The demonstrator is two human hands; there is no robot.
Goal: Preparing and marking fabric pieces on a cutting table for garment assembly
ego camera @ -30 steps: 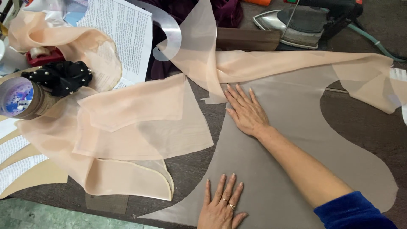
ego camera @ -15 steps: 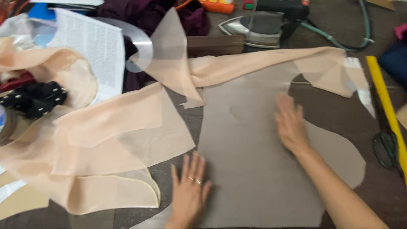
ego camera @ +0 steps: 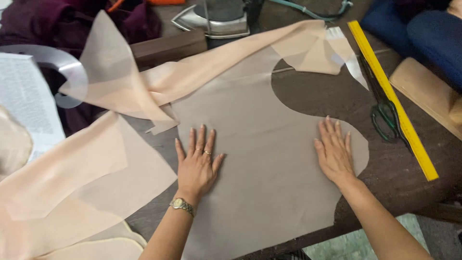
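both hands are down flat on the sheer beige cut fabric panel (ego camera: 262, 144), which lies spread across the middle of the dark brown tabletop (ego camera: 317, 91). the left hand (ego camera: 197, 163) presses palm-down with fingers fanned wide, rings on two fingers and a gold wristwatch (ego camera: 182, 205) on the wrist, sitting near the panel's left edge. the right hand (ego camera: 333, 151) is open too, palm flat, on the rounded lobe at the panel's right side. neither hand grips anything.

to the left, loose peach sheer fabric pieces (ego camera: 82, 173) overlap and spill toward the near left corner, one strip running far across toward the right. far off, a silver clothes iron (ego camera: 211, 19) sits at the tabletop's far edge. on the right, a long yellow ruler (ego camera: 392, 96) lies diagonally, with green-handled scissors (ego camera: 382, 113) just beside it, touching its left edge. at far left, a printed paper sheet (ego camera: 26, 103) and a clear curved plastic template (ego camera: 62, 67) rest by dark purple cloth (ego camera: 38, 21).
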